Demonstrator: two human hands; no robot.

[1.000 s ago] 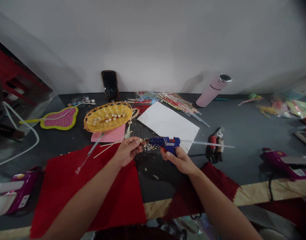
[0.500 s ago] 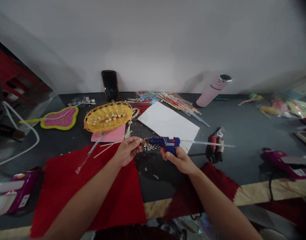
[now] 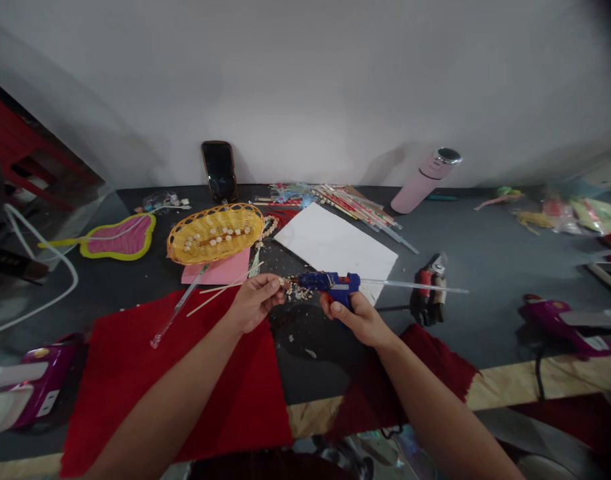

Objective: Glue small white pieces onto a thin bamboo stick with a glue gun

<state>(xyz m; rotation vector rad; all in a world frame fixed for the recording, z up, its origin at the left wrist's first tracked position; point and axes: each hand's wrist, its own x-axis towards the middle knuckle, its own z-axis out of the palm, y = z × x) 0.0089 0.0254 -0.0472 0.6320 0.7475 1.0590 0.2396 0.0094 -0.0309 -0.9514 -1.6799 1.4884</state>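
Note:
My right hand (image 3: 358, 319) grips a blue glue gun (image 3: 329, 283) with a long clear glue stick (image 3: 415, 287) sticking out of its back to the right. The gun's nozzle points left at my left hand (image 3: 255, 302). That hand pinches a small pale piece at its fingertips, right against the nozzle, and thin wooden sticks (image 3: 220, 295) stick out to its left. Small pale beads (image 3: 299, 292) lie scattered on the dark table just below the nozzle.
A yellow woven basket (image 3: 215, 233) with beads stands on pink paper (image 3: 220, 273). White paper (image 3: 335, 247), a bundle of sticks (image 3: 355, 205), a phone (image 3: 219, 171), a pink bottle (image 3: 425, 180), pliers (image 3: 432, 289), red cloth (image 3: 185, 380) and a purple tool (image 3: 565, 323) surround my hands.

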